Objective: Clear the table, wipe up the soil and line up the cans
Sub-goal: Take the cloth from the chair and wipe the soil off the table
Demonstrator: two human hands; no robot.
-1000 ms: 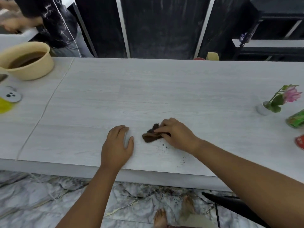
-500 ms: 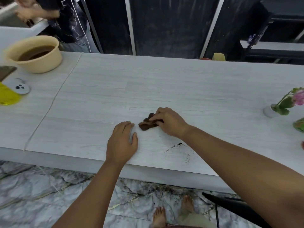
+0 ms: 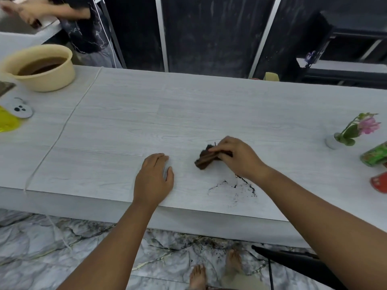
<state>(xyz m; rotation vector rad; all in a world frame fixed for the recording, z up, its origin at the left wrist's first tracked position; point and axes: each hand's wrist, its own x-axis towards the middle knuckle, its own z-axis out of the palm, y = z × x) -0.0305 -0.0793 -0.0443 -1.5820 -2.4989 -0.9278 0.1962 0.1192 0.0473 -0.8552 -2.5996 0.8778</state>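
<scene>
My right hand grips a dark brown cloth and presses it on the pale table. Thin streaks of dark soil lie just in front of that hand, near the table's front edge. Left of the cloth, my left hand rests flat on the table with its fingers spread and nothing in it. A green can lies on its side at the right edge, with a red can partly cut off below it.
A beige basin of brown water stands at the far left, beside a grey device and a yellow item. A small white vase with a pink flower stands at the right. Another person stands behind the basin. Soil specks dot the floor.
My right hand has slid the cloth away from the front edge, leaving thin soil streaks where a patch of specks lay. My left hand has stayed flat on the table.
</scene>
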